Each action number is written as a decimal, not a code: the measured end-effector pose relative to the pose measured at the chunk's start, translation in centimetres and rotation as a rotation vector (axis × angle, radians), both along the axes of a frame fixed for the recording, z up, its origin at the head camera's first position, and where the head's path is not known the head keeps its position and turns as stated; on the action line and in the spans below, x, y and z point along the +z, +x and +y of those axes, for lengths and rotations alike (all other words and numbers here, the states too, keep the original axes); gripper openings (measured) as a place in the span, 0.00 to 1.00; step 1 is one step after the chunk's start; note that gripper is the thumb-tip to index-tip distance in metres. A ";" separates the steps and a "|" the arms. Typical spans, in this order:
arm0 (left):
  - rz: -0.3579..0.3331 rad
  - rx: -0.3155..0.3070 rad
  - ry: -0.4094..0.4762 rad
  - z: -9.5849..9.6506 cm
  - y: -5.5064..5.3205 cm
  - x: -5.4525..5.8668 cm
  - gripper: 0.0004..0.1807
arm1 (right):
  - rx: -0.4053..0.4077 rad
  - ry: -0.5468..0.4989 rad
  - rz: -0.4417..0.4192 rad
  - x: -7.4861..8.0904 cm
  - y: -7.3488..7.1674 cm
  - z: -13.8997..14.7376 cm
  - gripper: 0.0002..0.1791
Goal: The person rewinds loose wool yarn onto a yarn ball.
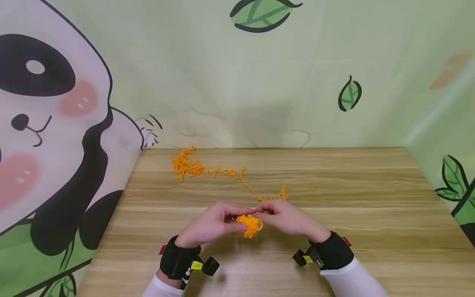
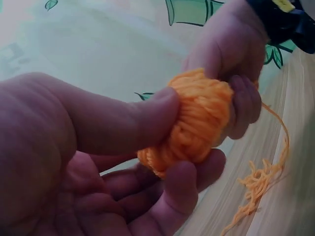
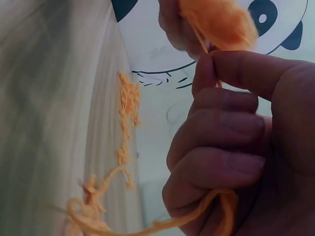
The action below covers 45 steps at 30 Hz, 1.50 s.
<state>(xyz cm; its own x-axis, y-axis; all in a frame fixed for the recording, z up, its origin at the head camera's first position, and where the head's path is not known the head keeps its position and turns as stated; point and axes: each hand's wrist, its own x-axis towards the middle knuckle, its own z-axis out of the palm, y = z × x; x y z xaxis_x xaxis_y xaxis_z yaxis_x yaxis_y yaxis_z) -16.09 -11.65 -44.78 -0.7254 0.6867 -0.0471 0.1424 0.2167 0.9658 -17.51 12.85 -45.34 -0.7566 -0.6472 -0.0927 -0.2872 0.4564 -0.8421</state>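
Note:
A small wound bundle of orange yarn [image 1: 249, 227] is held above the table by my left hand [image 1: 208, 225], its thumb on one side and fingertips on the other. In the left wrist view the bundle [image 2: 202, 115] shows wraps of strand lying side by side. Close by on its right, my right hand [image 1: 289, 216] pinches a strand of the yarn between thumb and index finger. Its other fingers curl inward, and the yarn strand [image 3: 162, 224] trails out below them in the right wrist view. Part of the strand is hidden inside that hand.
A loose tangle of orange yarn [image 1: 185, 164] lies at the back left of the wooden table [image 1: 345, 181]. From it a kinked yarn strand [image 1: 249, 186] runs across the wood toward my right hand. A printed cloth backdrop [image 1: 208, 74] stands behind the table.

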 end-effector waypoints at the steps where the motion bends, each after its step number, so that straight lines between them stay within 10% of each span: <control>1: 0.025 0.000 -0.028 0.0 0.0 0.0 0.25 | -0.006 0.008 0.007 0.2 -0.2 0.1 0.10; 7: 0.148 0.065 -0.176 0.2 -0.3 -0.7 0.23 | -0.058 0.029 0.056 1.6 -0.7 0.2 0.11; 12: 0.171 0.239 -0.223 0.5 -0.5 -1.1 0.14 | -0.107 0.014 0.153 2.9 0.0 -0.5 0.08; 19: 0.021 0.473 -0.019 0.7 -0.9 -0.9 0.18 | -0.154 -0.036 0.204 3.3 1.7 -1.6 0.07; 24: -0.171 0.462 0.266 0.6 -0.9 -0.7 0.19 | -0.217 -0.073 0.210 2.7 2.5 -2.2 0.05; 31: -0.322 0.464 0.446 0.6 -0.6 -0.4 0.21 | -0.208 -0.123 0.182 1.5 3.5 -2.8 0.05; 45: -0.336 0.491 0.406 0.9 0.0 0.4 0.22 | -0.213 -0.193 0.067 -0.2 3.5 -2.8 0.09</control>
<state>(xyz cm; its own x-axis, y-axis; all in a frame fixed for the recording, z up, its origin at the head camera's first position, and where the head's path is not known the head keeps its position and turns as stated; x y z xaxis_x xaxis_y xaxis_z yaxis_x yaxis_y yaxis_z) -16.11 -10.79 -44.41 -0.9460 0.2960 -0.1323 -0.1986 -0.2065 0.9581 -14.05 10.02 -45.51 -0.8777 -0.4738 0.0716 -0.2601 0.3456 -0.9016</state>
